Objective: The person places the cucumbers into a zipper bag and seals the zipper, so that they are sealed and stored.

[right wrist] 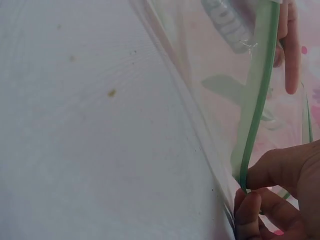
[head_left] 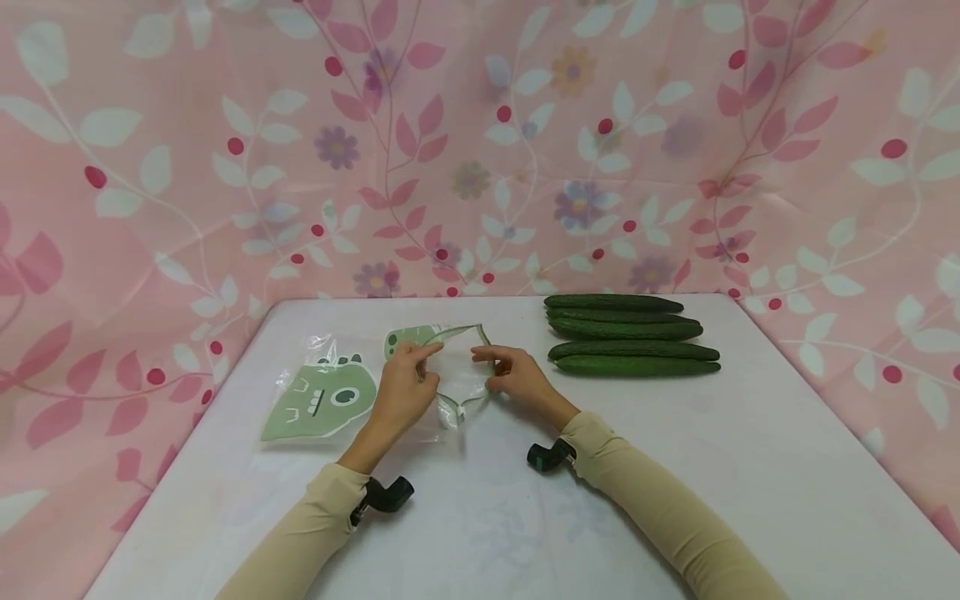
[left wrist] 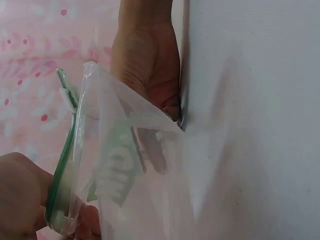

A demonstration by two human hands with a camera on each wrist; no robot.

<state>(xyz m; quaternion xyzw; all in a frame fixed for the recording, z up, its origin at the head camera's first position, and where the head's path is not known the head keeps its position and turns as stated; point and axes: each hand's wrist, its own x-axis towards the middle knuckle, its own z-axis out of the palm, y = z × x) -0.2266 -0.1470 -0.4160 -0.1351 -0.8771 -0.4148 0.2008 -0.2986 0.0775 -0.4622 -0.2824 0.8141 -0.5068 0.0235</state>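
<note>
A clear slider zip bag (head_left: 318, 408) with a green cartoon monster print lies on the table, its green-edged mouth spread apart on the right side. My left hand (head_left: 405, 379) pinches the near-left part of the rim; in the left wrist view the thumb side of that left hand (left wrist: 20, 195) is at the green edge. Across the mouth, my right hand (head_left: 517, 375) holds the opposite rim. The right wrist view shows the thumb and fingers of this right hand (right wrist: 280, 185) pinching the green strip (right wrist: 257, 115). No contents show inside the bag.
Several long green cucumbers (head_left: 633, 350) lie side by side at the back right of the white-covered table (head_left: 720, 450). A pink floral cloth (head_left: 465, 150) hangs behind the table. Small black wrist cameras (head_left: 551, 456) sit at both sleeves.
</note>
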